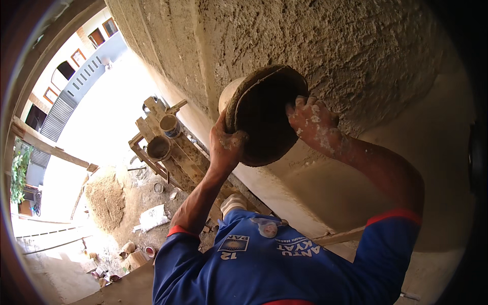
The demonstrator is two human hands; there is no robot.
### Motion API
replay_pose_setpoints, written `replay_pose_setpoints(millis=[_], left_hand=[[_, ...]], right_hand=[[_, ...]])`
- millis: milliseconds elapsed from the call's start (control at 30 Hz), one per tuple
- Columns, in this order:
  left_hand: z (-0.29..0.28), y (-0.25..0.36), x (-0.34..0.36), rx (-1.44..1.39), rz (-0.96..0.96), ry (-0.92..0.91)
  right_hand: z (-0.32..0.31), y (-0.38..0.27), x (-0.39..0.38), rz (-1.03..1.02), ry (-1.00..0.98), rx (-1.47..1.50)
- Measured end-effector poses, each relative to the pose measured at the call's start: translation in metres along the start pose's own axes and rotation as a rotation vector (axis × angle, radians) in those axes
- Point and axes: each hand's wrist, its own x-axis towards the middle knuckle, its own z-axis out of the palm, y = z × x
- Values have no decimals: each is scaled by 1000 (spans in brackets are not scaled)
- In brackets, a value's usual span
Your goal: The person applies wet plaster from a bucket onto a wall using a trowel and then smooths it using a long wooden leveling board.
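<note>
My left hand [226, 142] is closed on the side of a mortar-crusted bucket [269, 122], which is tipped with its dark mouth toward the right, in front of a rough plastered wall [366, 61]. My right hand [312, 122], spattered with pale plaster, is at the bucket's right rim with its fingers curled; whether they grip the rim or something inside is hidden. The bucket's contents are too dark to make out.
Below, a scaffold of rough planks [185, 157] carries two round containers [158, 147], with my foot at its near end. Lower down lie a sand heap [104, 198] and scattered debris [132, 259]. A wooden beam [61, 152] crosses the left, before a grey gate [86, 76].
</note>
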Motion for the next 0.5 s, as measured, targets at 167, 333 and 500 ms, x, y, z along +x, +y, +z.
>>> replay_pose_setpoints(millis=[167,333,500], left_hand=[[-1,10,15,93,10,-49],[-3,1,14,259,-25,-26],[-5,-7,11,401,15,-59]], right_hand=[[54,17,13,-79,343,911],[101,-13,20,-176,269,1158],[141,-67,24,-196,655,707]])
